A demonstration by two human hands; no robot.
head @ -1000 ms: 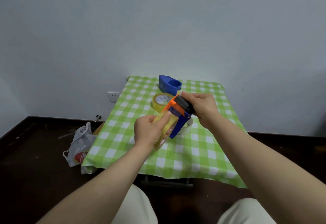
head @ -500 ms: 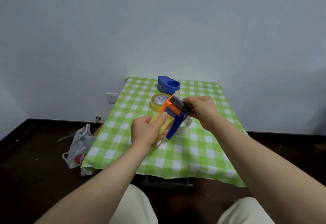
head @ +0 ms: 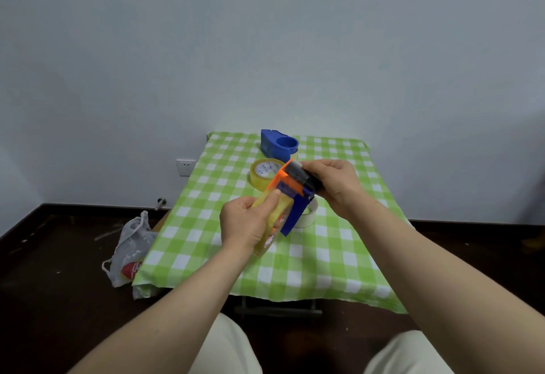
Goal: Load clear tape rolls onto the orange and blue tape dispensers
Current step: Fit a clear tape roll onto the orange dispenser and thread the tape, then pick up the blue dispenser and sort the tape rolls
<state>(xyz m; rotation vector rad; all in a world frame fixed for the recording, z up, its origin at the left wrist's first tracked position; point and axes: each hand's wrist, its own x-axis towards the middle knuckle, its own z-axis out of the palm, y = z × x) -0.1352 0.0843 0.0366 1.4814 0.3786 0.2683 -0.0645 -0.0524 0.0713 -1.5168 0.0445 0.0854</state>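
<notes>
Hardly any shift: above the green-checked cloth table (head: 339, 255), the orange-and-blue plastic tape dispenser (head: 290, 193) stays aloft. Right hand (head: 336, 186) clamps its black roller end (head: 298, 174) to steady it; left hand (head: 246, 226) grips the clear yellowish tape roll (head: 272, 220), probably seating it.

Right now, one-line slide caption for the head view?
Left hand grips a clear tape roll at the orange dispenser held by the right hand above the checked table.
</notes>
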